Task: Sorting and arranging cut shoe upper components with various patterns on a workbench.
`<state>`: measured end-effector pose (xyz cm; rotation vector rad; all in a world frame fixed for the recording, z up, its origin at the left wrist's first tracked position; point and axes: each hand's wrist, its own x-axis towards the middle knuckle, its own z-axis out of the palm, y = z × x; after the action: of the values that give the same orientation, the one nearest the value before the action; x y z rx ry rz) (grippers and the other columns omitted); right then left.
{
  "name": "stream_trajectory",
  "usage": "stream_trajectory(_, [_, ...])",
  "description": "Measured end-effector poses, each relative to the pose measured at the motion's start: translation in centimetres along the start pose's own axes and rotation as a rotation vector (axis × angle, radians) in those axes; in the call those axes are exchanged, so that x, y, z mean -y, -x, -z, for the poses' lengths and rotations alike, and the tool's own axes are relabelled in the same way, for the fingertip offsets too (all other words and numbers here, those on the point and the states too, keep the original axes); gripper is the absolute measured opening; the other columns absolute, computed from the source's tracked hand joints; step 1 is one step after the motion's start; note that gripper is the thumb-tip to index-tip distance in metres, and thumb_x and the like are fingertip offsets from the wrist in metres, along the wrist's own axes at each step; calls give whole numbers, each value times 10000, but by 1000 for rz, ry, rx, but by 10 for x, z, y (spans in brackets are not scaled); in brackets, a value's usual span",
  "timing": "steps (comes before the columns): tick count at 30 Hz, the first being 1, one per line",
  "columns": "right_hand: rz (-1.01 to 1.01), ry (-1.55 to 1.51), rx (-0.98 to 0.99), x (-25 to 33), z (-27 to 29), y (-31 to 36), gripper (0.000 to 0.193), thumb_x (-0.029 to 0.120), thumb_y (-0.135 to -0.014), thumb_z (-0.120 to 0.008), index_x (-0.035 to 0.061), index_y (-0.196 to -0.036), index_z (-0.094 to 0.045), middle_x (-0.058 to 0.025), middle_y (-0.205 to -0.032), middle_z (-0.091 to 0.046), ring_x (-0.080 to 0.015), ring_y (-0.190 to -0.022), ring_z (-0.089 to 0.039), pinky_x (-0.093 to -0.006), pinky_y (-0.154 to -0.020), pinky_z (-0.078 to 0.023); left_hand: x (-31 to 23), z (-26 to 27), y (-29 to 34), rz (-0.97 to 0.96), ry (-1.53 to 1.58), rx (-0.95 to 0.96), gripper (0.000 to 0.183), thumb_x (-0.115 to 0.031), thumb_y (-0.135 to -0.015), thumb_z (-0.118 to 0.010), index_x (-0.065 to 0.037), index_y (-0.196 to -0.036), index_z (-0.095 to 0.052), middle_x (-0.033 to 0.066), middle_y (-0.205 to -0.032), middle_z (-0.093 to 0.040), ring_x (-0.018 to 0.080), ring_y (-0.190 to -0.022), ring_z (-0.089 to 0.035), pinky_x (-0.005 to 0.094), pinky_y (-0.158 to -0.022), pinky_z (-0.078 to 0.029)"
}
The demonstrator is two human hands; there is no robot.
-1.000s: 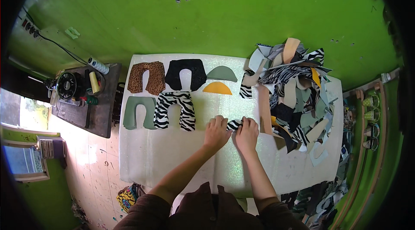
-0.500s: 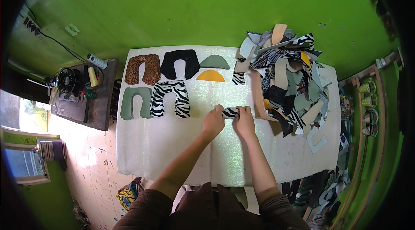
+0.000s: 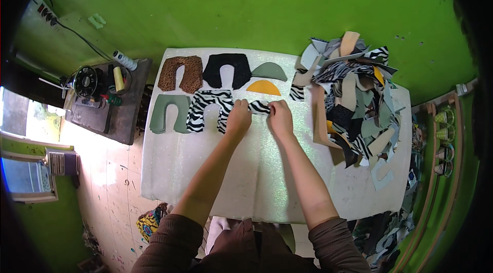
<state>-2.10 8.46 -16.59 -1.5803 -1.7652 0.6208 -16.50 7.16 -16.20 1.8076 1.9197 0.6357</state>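
A small zebra-print piece (image 3: pixel 260 107) lies on the person's side of the orange half-moon (image 3: pixel 264 88), near its straight edge and apart from it. Its long axis runs left to right, roughly along that edge, sloping a little — the two line up as neighbours, one beyond the other. The left hand (image 3: pixel 239 119) has its fingers closed on the left end, the right hand (image 3: pixel 280 117) pinches the right end, so neither is clearly nearer. Beyond the orange half-moon sits the green half-moon (image 3: pixel 270 71); to its left and closer to the person is the zebra-print U-shape (image 3: pixel 209 99), its right leg partly behind the left hand. Well to its right stands the box (image 3: pixel 320 119) of scraps (image 3: pixel 349 90).

Both ends of the small piece are hidden under fingers, its full outline and layers cannot be made out, and whether it touches the table (image 3: pixel 205 170) — or hangs just above — cannot be told
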Motion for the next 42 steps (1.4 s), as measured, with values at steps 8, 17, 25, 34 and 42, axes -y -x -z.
stream_trajectory(8, [158, 113, -15, 0, -9, -3, 116, 12, -763, -528, -15, -838, -613, -131, -878, -563, -304, -842, -543, -383, -759, -443, 14, -9, -8, -76, -192, -9, 205, -110, -756, -596, 10, -897, -509, 167, -938, -525, 330, -869, -546, 377, -741, -469])
stream_trajectory(17, [250, 219, -61, 17, 4, 36, 306, 87, -782, -525, 6, -1077, -526, -161, -1122, -514, -321, -1068, -471, -393, -897, -383, -14, 6, 23, -330, -270, -190, 314, -223, -750, -603, -9, -978, -574, 152, -1013, -524, 294, -927, -500, 369, -781, -424])
stream_trajectory(25, [204, 210, -118, 28, 11, 90, 272, 53, -738, -547, -3, -1004, -557, -180, -1080, -532, -342, -1027, -494, -405, -889, -397, -9, -3, 63, -533, -249, -80, 400, -240, -762, -580, -28, -1100, -540, 188, -1139, -487, 323, -1058, -457, 405, -878, -367])
stream_trajectory(34, [210, 147, -51, 26, 53, 99, 177, 101, -782, -508, 17, -926, -569, -137, -969, -551, -307, -927, -524, -380, -806, -426, -49, -7, 72, -481, -270, -50, 312, -220, -756, -544, -50, -1016, -558, 133, -1074, -514, 274, -1047, -460, 378, -902, -349])
stream_trajectory(42, [245, -14, -114, 13, 122, 91, 160, 123, -805, -521, 21, -922, -561, -137, -934, -542, -316, -876, -525, -382, -759, -433, -118, -23, 62, -405, -129, -179, 342, -156, -702, -590, -22, -1016, -560, 152, -1088, -517, 295, -1025, -473, 389, -867, -364])
